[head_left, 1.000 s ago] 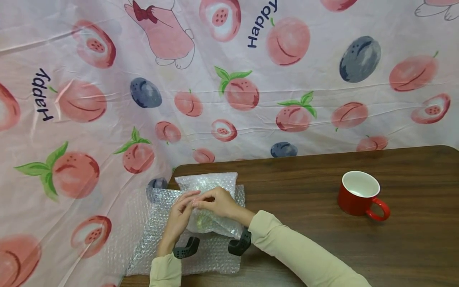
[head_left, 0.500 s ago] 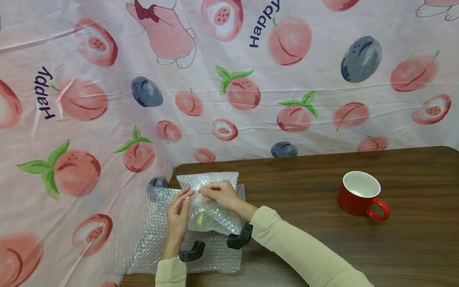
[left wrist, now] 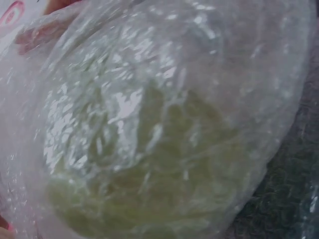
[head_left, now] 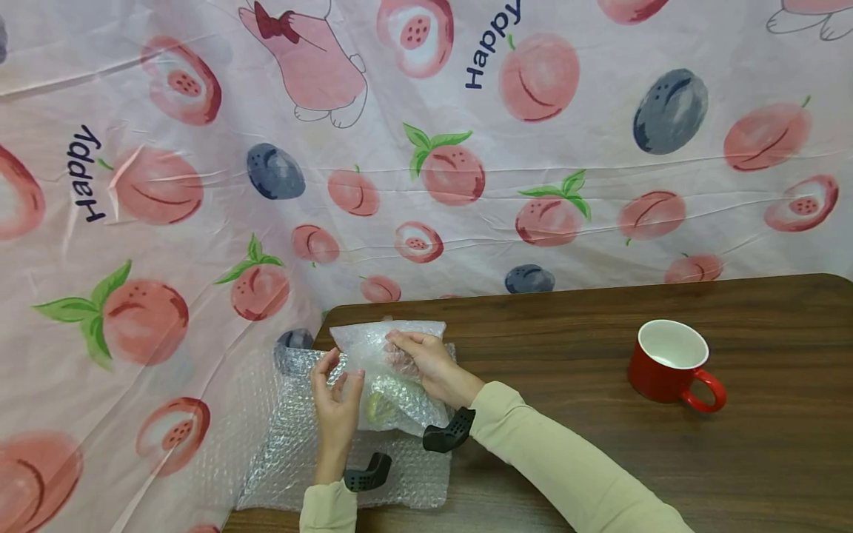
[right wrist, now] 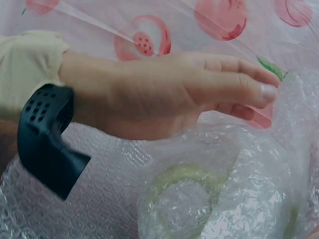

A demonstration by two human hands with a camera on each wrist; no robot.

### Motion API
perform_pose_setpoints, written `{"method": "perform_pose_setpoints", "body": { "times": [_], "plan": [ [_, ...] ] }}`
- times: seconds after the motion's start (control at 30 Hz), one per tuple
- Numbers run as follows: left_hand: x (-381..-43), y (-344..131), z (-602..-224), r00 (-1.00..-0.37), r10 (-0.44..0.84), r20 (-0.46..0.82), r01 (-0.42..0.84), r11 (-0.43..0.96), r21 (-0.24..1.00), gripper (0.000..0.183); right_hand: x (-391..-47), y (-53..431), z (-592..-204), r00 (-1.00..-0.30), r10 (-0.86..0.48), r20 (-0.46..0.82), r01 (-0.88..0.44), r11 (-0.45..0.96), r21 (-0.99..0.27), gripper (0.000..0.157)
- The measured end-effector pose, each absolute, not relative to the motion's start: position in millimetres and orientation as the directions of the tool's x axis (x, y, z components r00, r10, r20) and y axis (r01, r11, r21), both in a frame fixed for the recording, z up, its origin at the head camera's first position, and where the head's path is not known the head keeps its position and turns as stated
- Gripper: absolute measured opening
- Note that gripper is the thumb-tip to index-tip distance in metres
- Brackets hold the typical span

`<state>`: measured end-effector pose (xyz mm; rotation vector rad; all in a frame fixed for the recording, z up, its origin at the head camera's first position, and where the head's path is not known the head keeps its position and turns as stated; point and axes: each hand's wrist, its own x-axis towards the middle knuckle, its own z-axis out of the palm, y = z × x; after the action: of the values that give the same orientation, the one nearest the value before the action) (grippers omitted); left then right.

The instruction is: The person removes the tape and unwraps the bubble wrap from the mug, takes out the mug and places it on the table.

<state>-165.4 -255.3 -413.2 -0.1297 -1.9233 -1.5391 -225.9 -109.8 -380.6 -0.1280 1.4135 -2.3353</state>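
A clear bubble wrap bundle (head_left: 373, 344) stands at the table's left, with a yellow-green thing (head_left: 381, 407) showing blurred inside. In the right wrist view that thing has a ring-like curved part (right wrist: 182, 174), like a mug handle. My right hand (head_left: 436, 366) pinches the wrap's upper part, thumb in front and fingers showing through the film. At the bundle's left edge my left hand (head_left: 336, 403) has its thumb and fingers spread apart, holding nothing. The right wrist view shows this left hand (right wrist: 164, 94) from the side, just above the wrap.
A flat sheet of bubble wrap (head_left: 280, 444) lies under the bundle on the brown wooden table (head_left: 546, 355). To the right stands a red mug (head_left: 663, 370), white inside, handle toward the right. A fruit-print curtain (head_left: 466, 244) hangs behind and at left.
My hands have moved apart from where their fingertips met. The right hand went up and right, now gripping the wrap; the left hand's thumb and fingers have spread. The red mug stays put.
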Motion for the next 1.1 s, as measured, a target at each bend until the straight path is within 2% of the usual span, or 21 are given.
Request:
{"method": "perform_pose_setpoints", "body": {
  "times": [0.13, 0.33, 0.43, 0.57, 0.73, 0.87, 1.1],
  "plan": [
    [-167, -250, -416, -0.785, -0.276, 0.555, 0.442, 0.377, 0.814, 0.049, -227, -110, -382, -0.908, -0.398, -0.131, 0.319, -0.453, -0.833, 0.035],
    [-172, -246, -419, -0.764, -0.18, 0.62, 0.453, 0.534, 0.713, 0.025, -228, -110, -383, -0.899, -0.411, -0.151, 0.363, -0.509, -0.78, 0.034],
    [-174, -245, -422, -0.76, -0.162, 0.63, 0.446, 0.575, 0.686, 0.021, -227, -109, -382, -0.894, -0.415, -0.168, 0.388, -0.531, -0.753, 0.03],
    [-174, -243, -425, -0.762, -0.16, 0.627, 0.423, 0.611, 0.669, 0.019, -228, -107, -378, -0.884, -0.419, -0.207, 0.437, -0.587, -0.682, 0.021],
    [-177, -243, -430, -0.721, -0.15, 0.677, 0.441, 0.655, 0.614, 0.016, -233, -105, -374, -0.878, -0.414, -0.241, 0.472, -0.67, -0.573, 0.012],
    [-178, -243, -432, -0.694, -0.136, 0.707, 0.465, 0.665, 0.584, 0.014, -238, -103, -369, -0.888, -0.396, -0.235, 0.459, -0.724, -0.515, 0.017],
    [-177, -242, -431, -0.694, -0.13, 0.708, 0.471, 0.662, 0.583, 0.013, -252, -99, -356, -0.907, -0.365, -0.208, 0.42, -0.762, -0.494, 0.018]
  ]
}}
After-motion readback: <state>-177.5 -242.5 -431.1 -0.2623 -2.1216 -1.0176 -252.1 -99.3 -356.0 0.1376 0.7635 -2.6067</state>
